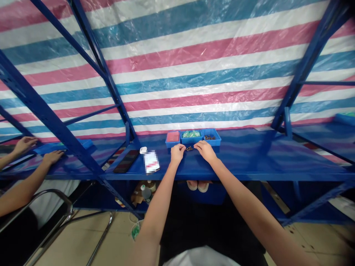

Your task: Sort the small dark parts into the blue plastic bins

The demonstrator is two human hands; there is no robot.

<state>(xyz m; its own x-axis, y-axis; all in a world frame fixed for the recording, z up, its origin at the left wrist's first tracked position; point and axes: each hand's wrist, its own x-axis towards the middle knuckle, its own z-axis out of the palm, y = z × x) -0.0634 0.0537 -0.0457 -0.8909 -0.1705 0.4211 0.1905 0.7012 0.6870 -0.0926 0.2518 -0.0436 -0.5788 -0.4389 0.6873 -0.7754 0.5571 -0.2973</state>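
Note:
Several small dark, brassy metal-looking pieces [189, 148] lie in a little pile on the blue shelf top, between my two hands. Just left of the pile, my left hand [176, 152] is closed in a pinch; whatever is between its fingertips is too small to name. My right hand [205, 149] is to the right, its thumb and fingers drawn together near the pile, and their contents cannot be made out. Behind my hands stand three blue bins: one with pink-red contents [173, 136], one with green-and-white packets [192, 134], and one with small brassy pieces [210, 137].
Left of my hands lie a blurred white phone-sized item [151, 162], a small white case [143, 150] and a dark flat object [127, 161]. Blue metal posts [97, 59] frame the shelf. Another person's hands [52, 157] are at the left bay. Bottles [146, 193] stand below.

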